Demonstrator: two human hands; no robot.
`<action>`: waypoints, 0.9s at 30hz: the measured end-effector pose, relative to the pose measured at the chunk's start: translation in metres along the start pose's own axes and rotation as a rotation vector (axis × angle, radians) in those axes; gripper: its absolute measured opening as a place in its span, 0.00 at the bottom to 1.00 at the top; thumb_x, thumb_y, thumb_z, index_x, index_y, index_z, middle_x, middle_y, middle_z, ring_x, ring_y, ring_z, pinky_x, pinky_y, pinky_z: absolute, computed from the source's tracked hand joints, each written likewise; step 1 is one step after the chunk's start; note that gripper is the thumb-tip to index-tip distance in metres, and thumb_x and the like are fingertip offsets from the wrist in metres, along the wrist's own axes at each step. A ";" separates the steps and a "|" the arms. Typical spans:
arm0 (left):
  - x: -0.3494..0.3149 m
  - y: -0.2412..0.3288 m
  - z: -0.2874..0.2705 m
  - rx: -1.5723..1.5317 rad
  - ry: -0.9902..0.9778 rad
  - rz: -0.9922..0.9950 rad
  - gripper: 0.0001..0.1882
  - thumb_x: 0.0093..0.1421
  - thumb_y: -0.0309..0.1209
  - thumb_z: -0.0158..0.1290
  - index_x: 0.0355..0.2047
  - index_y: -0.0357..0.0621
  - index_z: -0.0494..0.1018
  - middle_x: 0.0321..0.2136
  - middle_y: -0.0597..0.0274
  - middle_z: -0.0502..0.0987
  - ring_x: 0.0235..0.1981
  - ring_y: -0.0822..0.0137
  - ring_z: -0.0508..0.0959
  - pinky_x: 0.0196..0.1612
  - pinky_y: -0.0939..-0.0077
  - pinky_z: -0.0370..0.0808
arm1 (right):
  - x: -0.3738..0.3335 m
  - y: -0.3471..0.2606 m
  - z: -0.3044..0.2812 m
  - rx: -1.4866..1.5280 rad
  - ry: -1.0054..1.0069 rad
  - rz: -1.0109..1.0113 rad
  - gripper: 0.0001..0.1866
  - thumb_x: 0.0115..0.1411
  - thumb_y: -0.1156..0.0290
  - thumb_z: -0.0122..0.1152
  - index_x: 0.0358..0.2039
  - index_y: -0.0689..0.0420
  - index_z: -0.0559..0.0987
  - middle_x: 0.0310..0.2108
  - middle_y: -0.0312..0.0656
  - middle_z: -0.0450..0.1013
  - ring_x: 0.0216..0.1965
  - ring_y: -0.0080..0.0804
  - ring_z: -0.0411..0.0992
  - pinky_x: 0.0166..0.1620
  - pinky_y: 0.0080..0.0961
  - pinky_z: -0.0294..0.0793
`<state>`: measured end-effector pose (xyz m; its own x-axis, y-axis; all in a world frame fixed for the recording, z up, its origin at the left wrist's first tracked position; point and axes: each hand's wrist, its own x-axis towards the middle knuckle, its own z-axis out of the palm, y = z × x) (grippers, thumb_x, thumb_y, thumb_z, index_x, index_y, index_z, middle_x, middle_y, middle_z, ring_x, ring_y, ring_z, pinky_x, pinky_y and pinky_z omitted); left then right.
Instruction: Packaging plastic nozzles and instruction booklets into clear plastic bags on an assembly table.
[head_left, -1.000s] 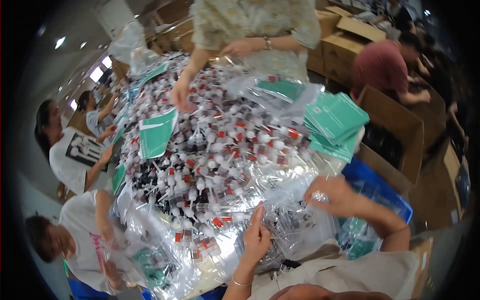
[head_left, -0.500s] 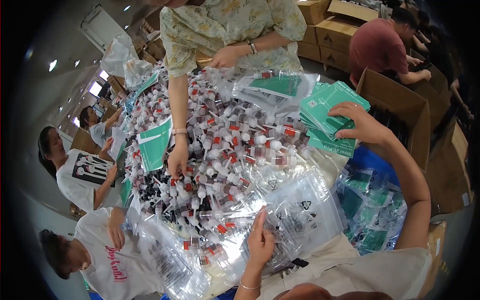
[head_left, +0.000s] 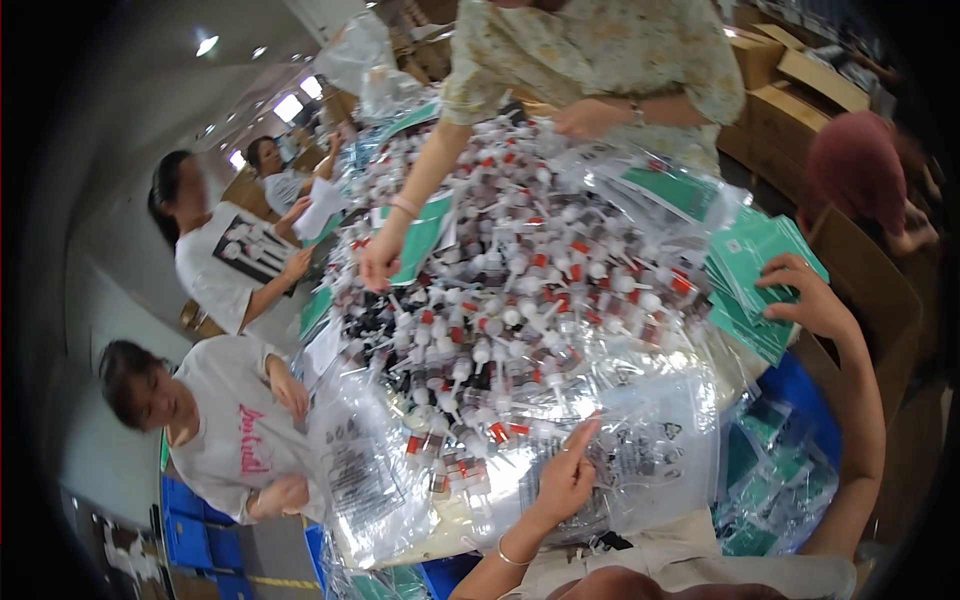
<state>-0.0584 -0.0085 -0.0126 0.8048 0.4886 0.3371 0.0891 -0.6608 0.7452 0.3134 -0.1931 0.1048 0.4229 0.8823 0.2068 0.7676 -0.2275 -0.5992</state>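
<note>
Plastic bags (head_left: 665, 485), clear and thin, lie lower middle under the left hand (head_left: 568, 482), one finger out; I can't tell if it grips. They look light, soft and slippery, best pinched by an edge. At right, the half-open right hand (head_left: 815, 303) touches flat green cards (head_left: 755, 255). Small bottles (head_left: 500, 270) heap mid-frame.

One card stack (head_left: 742, 256) at the right fingers (head_left: 790, 263), one blue bin (head_left: 802, 388) below; beyond the left fingers (head_left: 580, 438), bottles (head_left: 525, 265), probably over a hundred.
</note>
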 end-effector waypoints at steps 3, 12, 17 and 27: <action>-0.002 -0.001 -0.002 -0.035 -0.004 -0.010 0.33 0.49 0.18 0.42 0.59 0.47 0.59 0.56 0.48 0.64 0.42 0.53 0.76 0.33 0.74 0.73 | 0.020 -0.028 0.006 -0.191 0.054 -0.050 0.18 0.43 0.69 0.67 0.37 0.58 0.77 0.40 0.45 0.70 0.46 0.44 0.66 0.51 0.33 0.63; -0.002 -0.001 -0.004 -0.181 -0.107 -0.128 0.33 0.50 0.19 0.41 0.60 0.48 0.58 0.59 0.57 0.61 0.32 0.61 0.75 0.33 0.77 0.71 | 0.160 -0.156 0.135 -0.126 -0.084 -0.695 0.14 0.48 0.65 0.63 0.35 0.56 0.76 0.35 0.42 0.71 0.40 0.42 0.69 0.42 0.35 0.69; -0.002 -0.007 -0.002 -0.266 -0.023 -0.038 0.31 0.51 0.20 0.42 0.58 0.47 0.60 0.57 0.53 0.64 0.25 0.68 0.73 0.29 0.79 0.69 | 0.234 -0.204 0.200 -0.170 -0.004 -0.889 0.13 0.49 0.64 0.61 0.35 0.55 0.75 0.35 0.42 0.71 0.40 0.42 0.70 0.41 0.36 0.69; -0.009 -0.020 0.014 -0.268 -0.064 -0.011 0.31 0.54 0.24 0.39 0.61 0.50 0.54 0.58 0.52 0.61 0.48 0.55 0.73 0.41 0.70 0.72 | 0.406 -0.315 0.283 -0.361 -0.025 -0.788 0.15 0.45 0.64 0.63 0.32 0.57 0.77 0.38 0.47 0.72 0.39 0.46 0.72 0.39 0.40 0.73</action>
<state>-0.0594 -0.0082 -0.0389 0.8408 0.4521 0.2977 -0.0539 -0.4774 0.8771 0.1067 0.3536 0.1587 -0.3039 0.8457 0.4387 0.9402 0.3405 -0.0051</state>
